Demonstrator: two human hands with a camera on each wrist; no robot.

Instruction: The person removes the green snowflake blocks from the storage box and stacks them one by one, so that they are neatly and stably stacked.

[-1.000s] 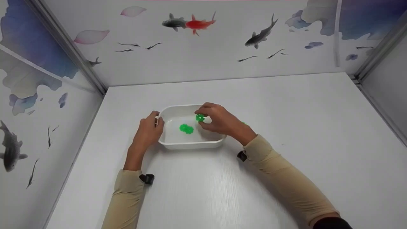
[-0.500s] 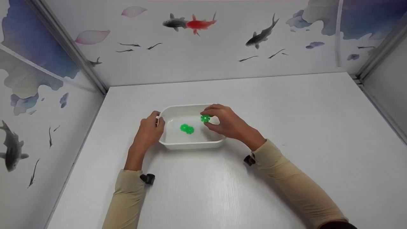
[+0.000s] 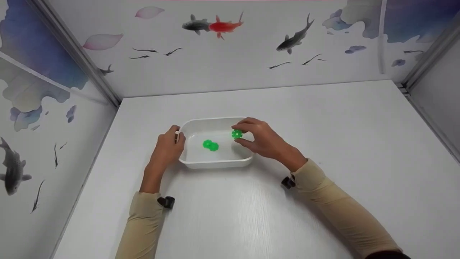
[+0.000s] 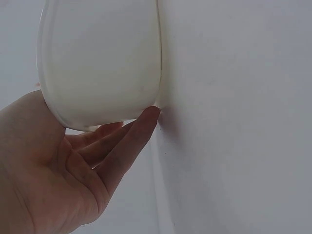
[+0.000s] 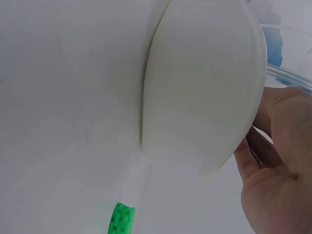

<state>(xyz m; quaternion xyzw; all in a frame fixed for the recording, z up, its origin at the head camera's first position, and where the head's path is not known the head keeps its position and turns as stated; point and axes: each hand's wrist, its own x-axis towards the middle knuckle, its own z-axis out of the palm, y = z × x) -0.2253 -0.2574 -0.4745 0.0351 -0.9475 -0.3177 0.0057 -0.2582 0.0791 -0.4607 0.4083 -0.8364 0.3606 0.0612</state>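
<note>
A white oblong tray [image 3: 219, 164] stands on the white table. My left hand [image 3: 168, 145] grips its left end, thumb over the rim and fingers against the outer wall, as the left wrist view shows. Between right thumb and index finger I pinch a small green notched disc [image 3: 237, 134] above the right part of the tray. My right hand [image 3: 264, 138] reaches over the tray's right end; in the right wrist view the tray wall hides the disc. Two overlapping green notched discs [image 3: 210, 145] lie on the tray floor.
In the right wrist view, a green stack of notched pieces [image 5: 121, 219] sits on the table beyond the tray; my right hand or arm hides it in the head view. Panels with painted fish [image 3: 294, 39] border the table [image 3: 222, 216] at the back and left.
My right hand has drifted to the right with the pinched disc. A bit of green seen beside the right wrist a second ago is now hidden. The left hand and tray stay put.
</note>
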